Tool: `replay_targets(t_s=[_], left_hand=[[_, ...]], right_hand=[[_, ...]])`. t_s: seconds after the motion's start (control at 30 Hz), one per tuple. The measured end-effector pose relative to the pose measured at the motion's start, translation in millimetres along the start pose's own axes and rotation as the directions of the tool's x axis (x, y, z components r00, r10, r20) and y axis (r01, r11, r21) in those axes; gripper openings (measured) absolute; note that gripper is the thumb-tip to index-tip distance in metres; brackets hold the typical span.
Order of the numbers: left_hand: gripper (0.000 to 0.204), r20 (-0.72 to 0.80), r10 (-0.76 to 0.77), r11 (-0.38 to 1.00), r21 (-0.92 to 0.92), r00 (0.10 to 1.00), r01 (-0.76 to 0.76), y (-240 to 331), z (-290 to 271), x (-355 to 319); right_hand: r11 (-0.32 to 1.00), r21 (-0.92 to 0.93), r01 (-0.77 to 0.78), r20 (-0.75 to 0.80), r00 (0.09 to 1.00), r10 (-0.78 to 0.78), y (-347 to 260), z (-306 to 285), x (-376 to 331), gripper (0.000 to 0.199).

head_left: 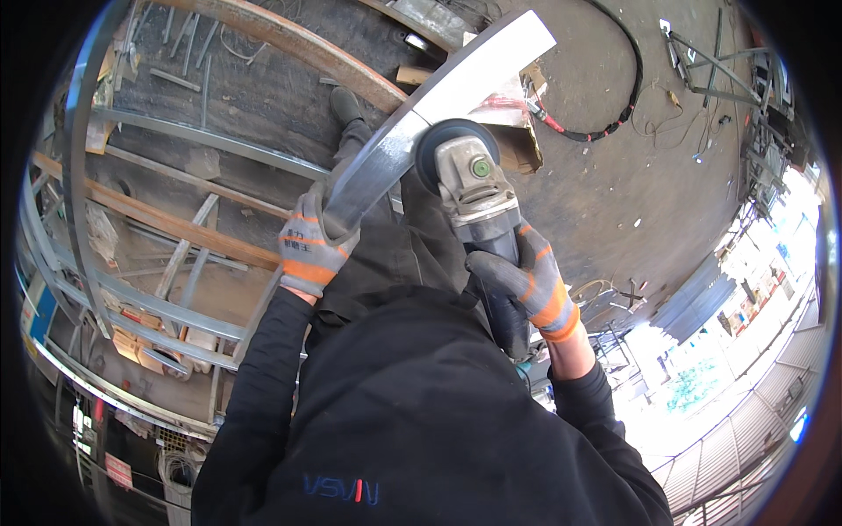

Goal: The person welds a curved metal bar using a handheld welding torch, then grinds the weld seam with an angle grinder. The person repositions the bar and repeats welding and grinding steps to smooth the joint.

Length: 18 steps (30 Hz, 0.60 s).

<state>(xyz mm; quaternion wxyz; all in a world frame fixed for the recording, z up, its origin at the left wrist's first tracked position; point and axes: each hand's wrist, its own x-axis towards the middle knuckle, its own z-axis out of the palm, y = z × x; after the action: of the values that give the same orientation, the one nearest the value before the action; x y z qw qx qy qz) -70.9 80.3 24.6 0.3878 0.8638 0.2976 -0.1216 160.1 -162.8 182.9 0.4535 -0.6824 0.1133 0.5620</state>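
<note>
A curved piece of rectangular metal tube [399, 145] runs from my lap up to the right, its far end bright with glare. My left hand [316, 241], in a grey and orange work glove, is closed round its near end. My right hand [531, 280], gloved alike, grips the body of an angle grinder [478, 202] with a grey gear head and black housing. The grinder's dark round disc [427, 156] lies against the right side of the tube, near its middle. Whether the disc is spinning, I cannot tell.
On the left stands a frame of long metal bars [175, 302], some rusty. A rusty curved beam [298, 44] crosses above my foot. Beyond the tube lie a cardboard box [519, 145] and a thick black cable [633, 70] looped on the floor. Scrap metal stands at the far right.
</note>
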Motion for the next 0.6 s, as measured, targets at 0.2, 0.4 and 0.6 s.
replay_targets(t_s=[0.2, 0.4, 0.6], left_hand=[[0.084, -0.003, -0.002, 1.0, 0.014, 1.0, 0.002, -0.7, -0.4, -0.8], [0.084, -0.015, 0.003, 1.0, -0.012, 1.0, -0.004, -0.3, -0.6, 1.8], [0.083, -0.018, -0.007, 1.0, 0.027, 1.0, 0.007, -1.1, -0.5, 1.8]], right_hand=[[0.994, -0.1, 0.047, -0.007, 0.999, -0.048, -5.3, 16.9, 9.8, 0.063], [0.982, -0.185, -0.042, -0.043, 0.998, 0.035, -9.3, 21.3, 12.9, 0.061], [0.994, -0.095, 0.063, -0.04, 0.997, -0.067, -14.2, 24.6, 13.0, 0.057]])
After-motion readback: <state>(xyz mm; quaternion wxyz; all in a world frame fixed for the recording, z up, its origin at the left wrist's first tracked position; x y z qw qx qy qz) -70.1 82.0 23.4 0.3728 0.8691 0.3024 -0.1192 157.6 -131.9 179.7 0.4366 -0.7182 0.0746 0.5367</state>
